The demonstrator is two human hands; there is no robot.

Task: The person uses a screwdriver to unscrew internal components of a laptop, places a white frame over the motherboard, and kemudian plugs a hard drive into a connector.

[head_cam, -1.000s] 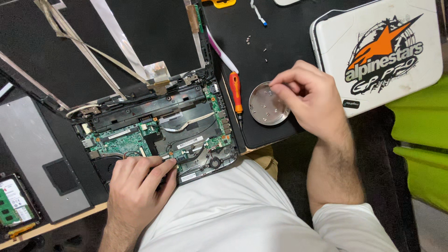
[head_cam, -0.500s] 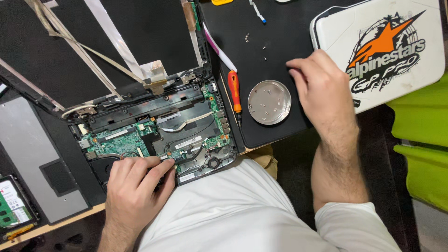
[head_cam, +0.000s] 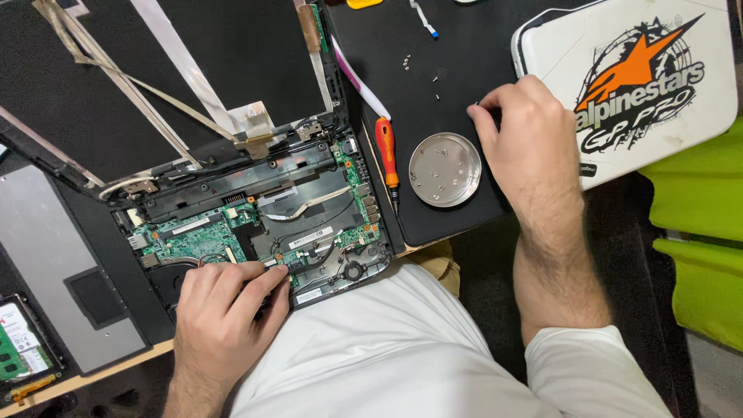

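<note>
1. The right hand (head_cam: 520,131) is seen moved off the round metal dish (head_cam: 445,169), where it was pinched a second ago, to the black mat (head_cam: 433,46) just right of it.
2. Its fingers are curled knuckles-up; whether anything is gripped cannot be told.
3. The left hand (head_cam: 224,310) is kept as before, fingers bent and pressed on the near edge of the opened laptop (head_cam: 255,224).
4. The laptop is laid on the desk (head_cam: 77,383), its green circuit board (head_cam: 190,240) exposed.
5. An orange screwdriver (head_cam: 385,155) is laid between laptop and dish.
</note>
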